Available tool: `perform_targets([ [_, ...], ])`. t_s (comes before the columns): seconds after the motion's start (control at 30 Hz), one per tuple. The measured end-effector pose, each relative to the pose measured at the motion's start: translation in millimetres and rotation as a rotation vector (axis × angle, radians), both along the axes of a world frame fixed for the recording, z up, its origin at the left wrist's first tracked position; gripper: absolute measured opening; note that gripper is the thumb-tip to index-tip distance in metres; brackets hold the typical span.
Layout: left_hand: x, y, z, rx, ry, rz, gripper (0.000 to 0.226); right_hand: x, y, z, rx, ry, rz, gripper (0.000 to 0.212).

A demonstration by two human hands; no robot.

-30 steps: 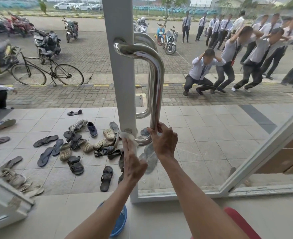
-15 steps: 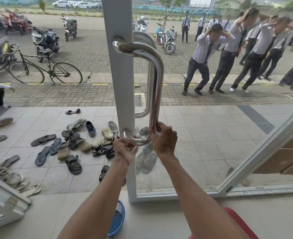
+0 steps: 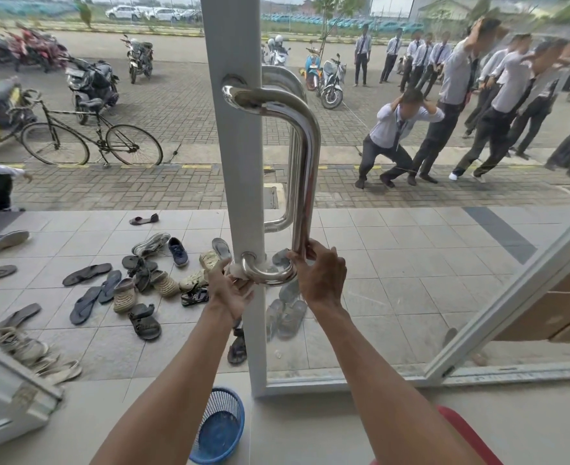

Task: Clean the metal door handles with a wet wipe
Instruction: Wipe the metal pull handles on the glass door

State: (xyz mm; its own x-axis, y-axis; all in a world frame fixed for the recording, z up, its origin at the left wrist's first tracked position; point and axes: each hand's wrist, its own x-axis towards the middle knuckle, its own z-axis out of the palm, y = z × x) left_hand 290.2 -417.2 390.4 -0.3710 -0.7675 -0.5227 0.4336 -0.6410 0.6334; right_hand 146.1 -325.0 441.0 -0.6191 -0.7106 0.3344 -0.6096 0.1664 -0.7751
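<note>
Polished steel door handle [image 3: 305,169] stands upright on the white door frame [image 3: 236,162], with a second handle showing through the glass behind it. The left hand [image 3: 228,290] pinches a crumpled wet wipe [image 3: 236,270] against the lower bend, just beside the bottom mount, fingers curled round the cloth. The right hand [image 3: 320,276] grips the bar's lower end, fingers wrapped round it. A blue basket [image 3: 220,427] sits on the floor near the frame's foot.

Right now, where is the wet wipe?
Head view: the wet wipe is low centre, held in the left hand, against the lower bend of the door handle.
</note>
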Motion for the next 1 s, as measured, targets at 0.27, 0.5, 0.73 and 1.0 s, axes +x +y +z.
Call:
perform_targets([
  [0.27, -23.2, 34.6, -16.5, 0.052, 0.117, -0.058, 0.103, 0.6, -0.1, 0.5, -0.005, 0.008, -0.009, 0.029],
  [0.5, -5.7, -1.1, -1.3, 0.098, 0.298, 0.144, 0.103, -1.2, -0.6, -0.4, 0.002, 0.007, 0.007, 0.027],
  [0.73, -17.7, 21.2, -17.7, 0.070, 0.073, -0.094, 0.097, -1.3, -0.4, -0.4, 0.000, 0.030, 0.008, 0.028],
  [1.0, -2.0, -7.5, 1.0, 0.122, 0.173, 0.165, 0.096, -2.6, -0.1, 1.0, 0.005, 0.031, 0.007, 0.023],
])
